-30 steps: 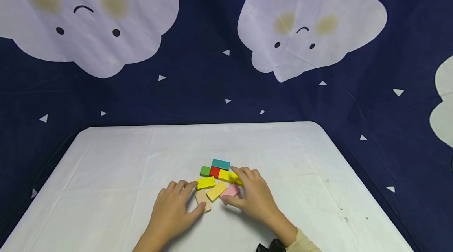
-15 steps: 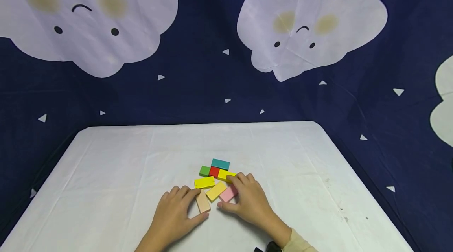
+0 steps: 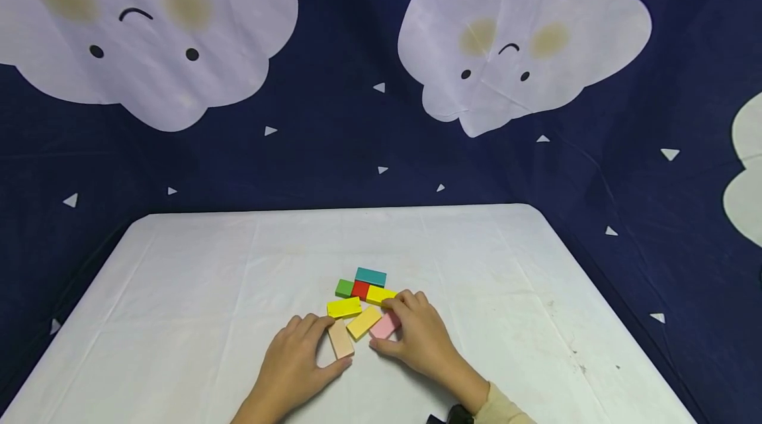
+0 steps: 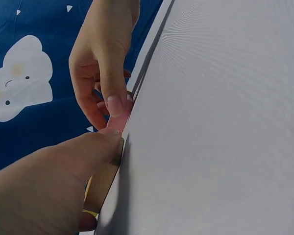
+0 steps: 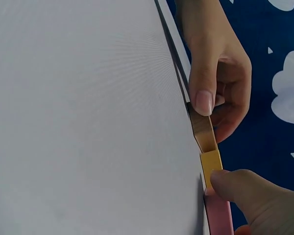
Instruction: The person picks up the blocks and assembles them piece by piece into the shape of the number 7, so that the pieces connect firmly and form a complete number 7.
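A natural wood block (image 3: 341, 339) lies flat, slightly turned, at the near left of a cluster of coloured blocks. My left hand (image 3: 294, 358) pinches it end to end, index finger at the far end and thumb at the near end. On the other side, my right hand (image 3: 424, 338) holds a pink block (image 3: 385, 325) between thumb and fingers, covering its right end. Between these two lies a light yellow block (image 3: 364, 323), close to both. In the right wrist view, my right thumb (image 5: 230, 185) sits at the pink block's corner, beside the light yellow block (image 5: 211, 160).
Behind lie a yellow block (image 3: 343, 308), another yellow block (image 3: 378, 295) partly under my right fingers, a red block (image 3: 360, 289), a green block (image 3: 344, 288) and a teal block (image 3: 371, 276). The white table (image 3: 196, 292) ends at a dark blue cloud-patterned cloth (image 3: 333, 166).
My right fingers have drawn back from the far yellow block onto the pink block, which has shifted slightly. My left index finger has moved from the left yellow block to the wood block's far end.
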A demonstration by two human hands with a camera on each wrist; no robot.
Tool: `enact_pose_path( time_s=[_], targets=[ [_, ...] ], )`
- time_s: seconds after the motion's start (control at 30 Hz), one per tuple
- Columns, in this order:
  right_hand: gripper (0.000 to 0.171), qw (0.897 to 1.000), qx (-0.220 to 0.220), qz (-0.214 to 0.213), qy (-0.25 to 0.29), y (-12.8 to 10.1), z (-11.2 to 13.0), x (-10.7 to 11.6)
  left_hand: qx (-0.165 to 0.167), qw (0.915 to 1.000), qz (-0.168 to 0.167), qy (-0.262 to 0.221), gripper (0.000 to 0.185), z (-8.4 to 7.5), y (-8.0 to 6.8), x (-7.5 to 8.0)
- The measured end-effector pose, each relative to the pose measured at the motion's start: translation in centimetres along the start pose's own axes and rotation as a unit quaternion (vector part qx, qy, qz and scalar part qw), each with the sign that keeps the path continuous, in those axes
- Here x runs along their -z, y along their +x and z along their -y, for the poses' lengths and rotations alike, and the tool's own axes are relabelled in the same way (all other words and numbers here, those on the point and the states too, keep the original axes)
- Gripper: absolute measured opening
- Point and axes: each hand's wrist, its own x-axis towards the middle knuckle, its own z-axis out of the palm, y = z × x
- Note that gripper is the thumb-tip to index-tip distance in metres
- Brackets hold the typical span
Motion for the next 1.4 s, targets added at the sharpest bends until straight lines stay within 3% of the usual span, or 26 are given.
enact_pose_path(
  time_s=[0.37,0.6,0.93,1.4],
  targets=[
    [0.063,0.999,-0.003,0.011,0.052,-0.2,-0.6,-0.3,0.003,1.0,0.0,-0.003,0.069,0.3,0.1,-0.4],
    [0.072,0.999,-0.008,-0.012,0.033,-0.6,-1.0,-0.5,0.006,1.0,0.004,-0.006,0.071,0.4,0.0,-0.6],
    [0.068,1.0,0.003,-0.024,0.01,-0.7,-0.8,-0.3,0.014,0.9997,0.02,0.002,0.072,0.4,0.0,-0.5],
    [0.073,0.999,0.02,0.026,0.024,-0.6,-0.9,0.0,0.011,0.9999,0.01,-0.008,0.07,0.5,-0.1,-0.8]
  ],
)
